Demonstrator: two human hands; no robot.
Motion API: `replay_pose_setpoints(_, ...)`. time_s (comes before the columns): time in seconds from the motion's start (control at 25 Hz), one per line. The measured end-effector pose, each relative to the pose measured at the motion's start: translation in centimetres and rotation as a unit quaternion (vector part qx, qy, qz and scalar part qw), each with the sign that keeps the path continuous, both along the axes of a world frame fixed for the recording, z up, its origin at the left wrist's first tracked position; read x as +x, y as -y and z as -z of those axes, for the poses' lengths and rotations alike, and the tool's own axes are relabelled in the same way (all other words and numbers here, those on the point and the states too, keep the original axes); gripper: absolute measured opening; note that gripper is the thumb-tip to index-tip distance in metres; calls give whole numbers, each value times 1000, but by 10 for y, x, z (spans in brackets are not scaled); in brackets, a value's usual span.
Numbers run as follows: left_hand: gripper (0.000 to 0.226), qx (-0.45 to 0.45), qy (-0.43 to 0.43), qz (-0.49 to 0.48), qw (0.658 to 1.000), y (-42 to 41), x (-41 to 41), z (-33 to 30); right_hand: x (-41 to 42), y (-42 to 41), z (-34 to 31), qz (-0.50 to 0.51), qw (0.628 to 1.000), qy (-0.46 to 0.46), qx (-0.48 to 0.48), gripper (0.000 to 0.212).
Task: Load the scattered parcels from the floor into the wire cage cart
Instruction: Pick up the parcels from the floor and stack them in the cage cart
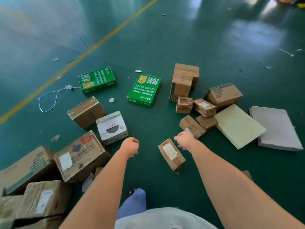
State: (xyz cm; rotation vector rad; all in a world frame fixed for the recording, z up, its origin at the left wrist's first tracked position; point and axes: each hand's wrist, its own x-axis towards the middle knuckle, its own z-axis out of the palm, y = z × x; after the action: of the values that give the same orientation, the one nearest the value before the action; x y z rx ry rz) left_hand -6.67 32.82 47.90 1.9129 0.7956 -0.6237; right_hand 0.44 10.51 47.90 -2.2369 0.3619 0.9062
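Between the two outstretched hands, a small taped brown parcel (171, 155) with a white shipping label lies on the green floor (165, 47), the right hand (184, 139) just beside its 1 o'clock corner, the left hand (130, 146) at its 9 o'clock, both loosely curled and holding nothing. Other parcels scatter from 8 to 3 o'clock, no wire cage cart in view. Stepping forward risks tripping on boxes; two green reams (144, 90) read "BRIGHT-WHITE MULTIPURPOSE OFFICE PAPER".
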Motion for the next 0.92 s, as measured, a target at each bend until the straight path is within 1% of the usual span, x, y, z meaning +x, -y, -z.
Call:
replay_pose_setpoints(0.16, 24, 23, -7, 24, 999, -71, 66, 4, 49, -68, 2, 20, 1000, -15, 16, 32)
replay_pose_setpoints(0.28, 27, 37, -12, 43, 998, -100, 121, 9, 91, -98, 9, 30, 999, -26, 16, 35)
replay_pose_setpoints(0.44, 29, 7, -24, 58, 998, -122, 216, 19, 183, -126, 22, 27, 999, -36, 10, 33)
replay_pose_setpoints(0.52, 31, 7, -24, 58, 998, -134, 266, 16, 235, -140, 26, 35, 999, -30, 14, 30)
replay_pose_setpoints(0.68, 31, 24, -17, 51, 998, -163, 358, 9, 335, -169, 22, 17, 999, -30, 25, 21)
replay_pose_setpoints(0.76, 31, 23, -24, 45, 998, -179, 402, 12, 380, -182, 26, 21, 999, -29, 22, 28)
replay_pose_setpoints(0.84, 30, 20, -37, 47, 998, -196, 441, 24, 418, -195, 31, 4, 999, -45, 4, 29)
replay_pose_setpoints(0.92, 27, 17, -41, 50, 998, -216, 491, 41, 467, -212, 47, 12, 998, -55, -3, 33)
